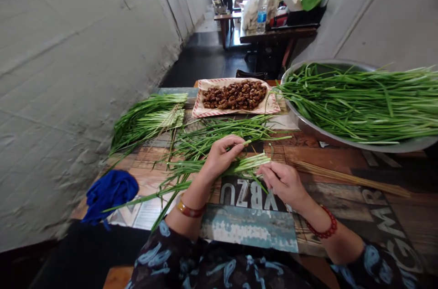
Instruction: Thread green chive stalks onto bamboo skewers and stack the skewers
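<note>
My left hand is closed, with a green chive stalk pinched between thumb and forefinger, its pale tip poking out. Beneath that hand lies a small bunch of chives, white ends pointing right. Close to those ends is my right hand, its thumb and fingertips pressed together; what they pinch, if anything, is too small to make out. Loose chives spread over the table just beyond my left hand. Farther left, a neater pile of chives lies with its pale ends lined up.
A large metal basin heaped with chives stands at the right. Behind my hands is a paper-lined tray of brown, glossy pieces. Thin brown sticks lie at right, a blue cloth at left by the wall. A cluttered table stands beyond.
</note>
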Demonstrator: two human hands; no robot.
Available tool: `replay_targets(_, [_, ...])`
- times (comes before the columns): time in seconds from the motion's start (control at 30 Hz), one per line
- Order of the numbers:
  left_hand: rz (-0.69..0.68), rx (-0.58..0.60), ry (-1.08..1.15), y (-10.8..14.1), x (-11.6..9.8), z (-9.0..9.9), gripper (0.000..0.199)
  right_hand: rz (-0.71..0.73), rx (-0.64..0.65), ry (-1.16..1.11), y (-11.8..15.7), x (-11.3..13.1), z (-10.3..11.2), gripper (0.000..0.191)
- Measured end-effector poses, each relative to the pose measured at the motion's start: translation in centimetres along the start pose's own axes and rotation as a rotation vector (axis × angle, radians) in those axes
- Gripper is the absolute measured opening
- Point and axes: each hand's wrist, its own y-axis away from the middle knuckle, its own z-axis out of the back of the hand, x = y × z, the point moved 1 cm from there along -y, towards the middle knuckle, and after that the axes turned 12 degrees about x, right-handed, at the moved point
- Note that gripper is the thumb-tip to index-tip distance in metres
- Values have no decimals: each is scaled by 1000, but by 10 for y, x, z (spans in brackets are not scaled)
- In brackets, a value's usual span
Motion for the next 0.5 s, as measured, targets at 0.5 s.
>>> replay_targets(0.5, [140,-75,389,2,-4,-6,27,0,3,90,3,3,2,28])
